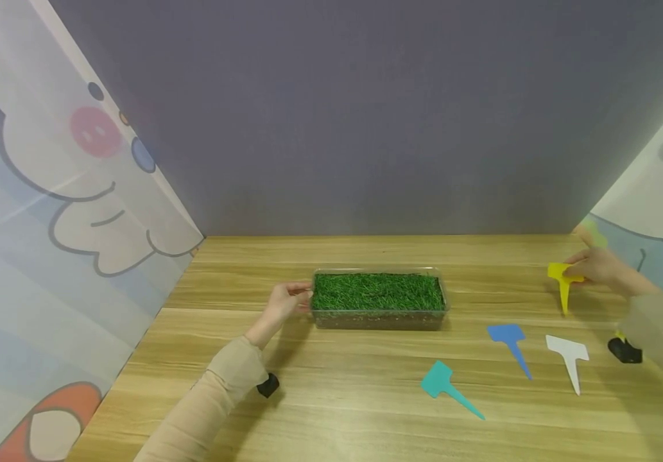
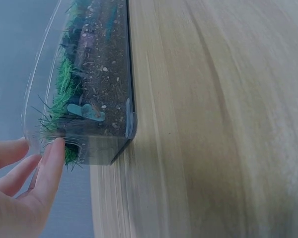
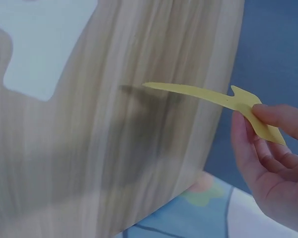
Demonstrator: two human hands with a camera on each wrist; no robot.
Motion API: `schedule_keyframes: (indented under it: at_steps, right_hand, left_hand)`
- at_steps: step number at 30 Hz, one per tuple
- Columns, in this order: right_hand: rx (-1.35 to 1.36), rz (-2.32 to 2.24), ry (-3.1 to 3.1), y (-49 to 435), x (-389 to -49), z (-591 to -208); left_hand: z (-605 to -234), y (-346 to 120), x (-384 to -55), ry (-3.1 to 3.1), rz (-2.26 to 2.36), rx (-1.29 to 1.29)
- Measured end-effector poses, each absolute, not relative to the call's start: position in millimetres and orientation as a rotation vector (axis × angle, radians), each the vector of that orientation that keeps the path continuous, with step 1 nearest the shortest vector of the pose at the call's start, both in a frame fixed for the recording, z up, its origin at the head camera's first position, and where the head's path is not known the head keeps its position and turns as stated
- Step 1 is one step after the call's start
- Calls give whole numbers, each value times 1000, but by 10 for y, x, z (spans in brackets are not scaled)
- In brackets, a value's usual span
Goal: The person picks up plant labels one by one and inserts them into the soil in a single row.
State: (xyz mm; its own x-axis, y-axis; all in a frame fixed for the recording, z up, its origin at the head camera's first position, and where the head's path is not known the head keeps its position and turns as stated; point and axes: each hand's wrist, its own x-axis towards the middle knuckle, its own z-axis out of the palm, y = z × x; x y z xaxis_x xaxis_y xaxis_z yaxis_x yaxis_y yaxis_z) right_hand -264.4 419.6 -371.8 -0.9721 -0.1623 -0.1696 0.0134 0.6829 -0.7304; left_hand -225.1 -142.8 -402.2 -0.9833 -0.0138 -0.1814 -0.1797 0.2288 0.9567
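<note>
In the head view my left hand (image 1: 286, 303) touches the left end of a clear plastic planter box (image 1: 378, 319) of short green grass (image 1: 377, 292) over dark soil. The left wrist view has its fingers (image 2: 50, 166) fairly straight, the fingertips right at the rim. At the right, my right hand (image 1: 595, 266) pinches a yellow T-shaped plant label (image 1: 564, 282) by its wide head, thumb on one face and fingers on the other. The label's pointed stem points away from the hand, and its shadow falls on the wood in the right wrist view.
On the wooden table (image 1: 366, 398) lie a blue plant label (image 1: 507, 333), a white plant label (image 1: 568, 351) and a teal plant label (image 1: 439, 380), right of and in front of the planter. A grey wall (image 1: 366, 128) rises behind; cartoon-printed panels (image 1: 31, 192) flank both sides.
</note>
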Motion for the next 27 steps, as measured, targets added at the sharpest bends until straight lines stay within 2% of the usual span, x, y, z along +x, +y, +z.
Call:
schedule_keyframes:
  at_steps: [7,17,27]
  right_hand:
    - [-250,-1275,2747,4040,-2649,-3640]
    - [-244,-963,2902,3798,-2638,-3435]
    - [-282,-911,3019,3549,-2582,-3304]
  left_hand:
    - [-4019,-1427,-2246,2352,1857,-199]
    - [-4006,-1428,-2240,2335,1855,-190]
    - [-4010,-1435,-2247,2337,1850,-199]
